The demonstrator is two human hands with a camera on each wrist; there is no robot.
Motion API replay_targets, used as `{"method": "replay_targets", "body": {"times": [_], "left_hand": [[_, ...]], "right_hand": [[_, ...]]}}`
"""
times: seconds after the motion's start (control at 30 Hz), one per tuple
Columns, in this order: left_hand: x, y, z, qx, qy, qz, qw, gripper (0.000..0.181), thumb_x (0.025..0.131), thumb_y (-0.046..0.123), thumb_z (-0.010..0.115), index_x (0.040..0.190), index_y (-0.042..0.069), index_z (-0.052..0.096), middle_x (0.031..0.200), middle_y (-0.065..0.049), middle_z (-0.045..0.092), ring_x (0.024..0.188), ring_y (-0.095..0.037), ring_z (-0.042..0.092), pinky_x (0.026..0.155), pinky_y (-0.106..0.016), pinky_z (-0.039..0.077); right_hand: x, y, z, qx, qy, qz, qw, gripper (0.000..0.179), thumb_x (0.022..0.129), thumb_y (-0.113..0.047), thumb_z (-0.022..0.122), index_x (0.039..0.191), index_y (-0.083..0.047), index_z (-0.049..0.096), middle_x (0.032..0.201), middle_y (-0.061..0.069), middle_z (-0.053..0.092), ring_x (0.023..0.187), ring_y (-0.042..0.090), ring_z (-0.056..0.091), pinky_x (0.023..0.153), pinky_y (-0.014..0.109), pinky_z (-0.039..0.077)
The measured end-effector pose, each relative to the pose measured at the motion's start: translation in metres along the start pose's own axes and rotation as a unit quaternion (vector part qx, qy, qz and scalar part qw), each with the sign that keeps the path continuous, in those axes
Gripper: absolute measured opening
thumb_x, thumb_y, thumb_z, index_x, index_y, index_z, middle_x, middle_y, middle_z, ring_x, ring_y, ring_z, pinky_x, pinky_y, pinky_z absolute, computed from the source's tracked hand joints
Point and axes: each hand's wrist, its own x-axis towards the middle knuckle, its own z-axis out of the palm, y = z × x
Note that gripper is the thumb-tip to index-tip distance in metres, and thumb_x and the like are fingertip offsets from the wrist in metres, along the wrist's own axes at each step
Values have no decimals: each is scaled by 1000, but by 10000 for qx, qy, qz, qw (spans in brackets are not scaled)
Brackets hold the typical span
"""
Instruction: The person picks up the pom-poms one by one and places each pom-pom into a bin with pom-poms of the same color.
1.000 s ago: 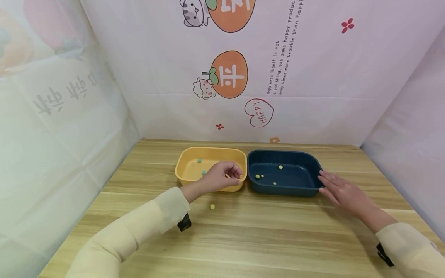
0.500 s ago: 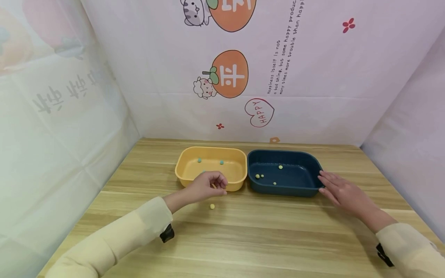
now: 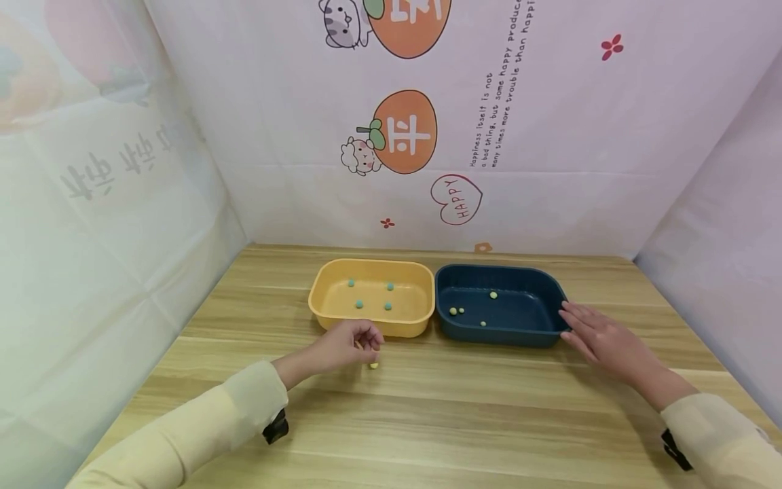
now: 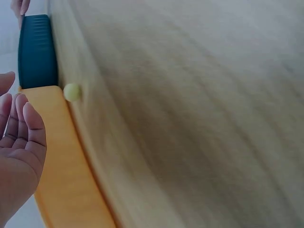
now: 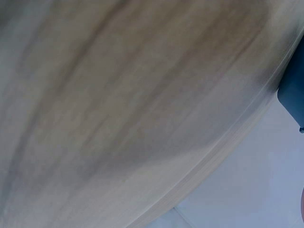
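In the head view my left hand (image 3: 345, 346), fingers loosely bent with nothing between them, hovers just above a small yellow ball (image 3: 374, 366) on the wooden table. The left wrist view shows that yellow ball (image 4: 72, 92) apart from the fingers, near the yellow box's corner. Straight fingers of my right hand (image 3: 607, 339) touch the right end of the dark blue box (image 3: 507, 335). Several small yellow-green balls (image 3: 493, 295) lie inside the blue box. Left of it stands the yellow box (image 3: 400, 329), holding several small teal balls (image 3: 359, 304).
Both boxes stand side by side toward the back of the wooden table (image 3: 464, 421). A white printed cloth (image 3: 537, 136) hangs behind, with more cloth at both sides. Each wrist carries a black strap mount (image 3: 276, 428) under the sleeve.
From over the yellow box, my left hand has moved left and toward me, down to the loose yellow ball. A fourth-corner view of the teal balls is now uncovered. The right hand stays put.
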Motion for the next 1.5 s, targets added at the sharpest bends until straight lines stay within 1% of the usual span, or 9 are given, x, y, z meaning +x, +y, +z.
{"method": "replay_targets", "body": {"times": [0.1, 0.23, 0.4, 0.57, 0.73, 0.87, 1.0, 1.13, 1.5], "left_hand": [[-1, -5, 1, 66, -20, 17, 10000, 19, 85, 4, 73, 101, -3, 64, 90, -2, 61, 80, -16, 57, 69, -24, 51], [0, -11, 3, 127, -83, 29, 9999, 19, 84, 3, 74, 100, -3, 64, 90, -3, 61, 81, -15, 57, 70, -24, 51], [0, -15, 6, 423, -98, -74, 9990, 19, 83, 3, 75, 98, 0, 65, 89, -4, 61, 79, -15, 55, 67, -23, 49], [1, -19, 8, 668, -82, -209, 9975, 18, 82, 3, 76, 96, 4, 65, 87, -2, 62, 77, -13, 55, 65, -22, 48], [2, -21, 8, 682, -99, -326, 9971, 19, 80, 2, 77, 95, 4, 64, 88, -1, 62, 78, -13, 56, 67, -23, 49], [3, -22, 10, 633, -190, -382, 9971, 21, 78, 1, 77, 94, 4, 64, 87, -1, 61, 78, -13, 56, 67, -24, 50], [3, -22, 11, 608, -268, -414, 9969, 21, 78, 0, 76, 94, 3, 64, 86, -2, 61, 78, -14, 56, 66, -24, 50], [3, -23, 12, 677, -305, -432, 9963, 20, 78, -1, 75, 94, 3, 64, 85, -2, 61, 77, -14, 56, 65, -24, 50], [5, -24, 13, 1023, -349, -366, 9935, 17, 78, -3, 72, 92, 5, 65, 81, 0, 59, 75, -12, 55, 63, -24, 49]], "right_hand": [[0, -1, -1, -1, -4, 7, 10000, 46, 93, -24, 66, 126, 8, 60, 130, 28, 55, 116, 42, 55, 114, 20, 13], [1, -1, -1, -2, 24, -31, 10000, 46, 93, -24, 66, 126, 8, 60, 130, 28, 56, 116, 42, 55, 114, 20, 14], [2, -1, -1, 4, 34, -70, 10000, 46, 92, -23, 66, 126, 9, 60, 129, 28, 56, 116, 41, 55, 114, 20, 14], [2, 0, -1, -9, 25, -69, 10000, 46, 92, -23, 66, 126, 9, 60, 129, 29, 56, 116, 41, 55, 114, 19, 13], [2, 0, -1, -26, 116, -163, 9998, 46, 94, -25, 64, 124, 10, 60, 128, 29, 56, 116, 41, 56, 114, 20, 14], [3, 0, -1, -21, 156, -205, 9997, 46, 96, -26, 61, 124, 10, 60, 127, 29, 57, 118, 39, 55, 114, 22, 16], [3, 0, -1, -32, 171, -211, 9996, 45, 94, -25, 63, 123, 10, 60, 127, 30, 57, 115, 41, 56, 114, 19, 14], [2, 0, -1, -37, 140, -174, 9997, 45, 93, -24, 65, 123, 10, 60, 127, 29, 57, 115, 41, 56, 114, 18, 12], [0, 0, -1, -44, 5, -31, 10000, 46, 95, -26, 62, 125, 9, 60, 129, 28, 56, 116, 42, 55, 114, 20, 13]]}}
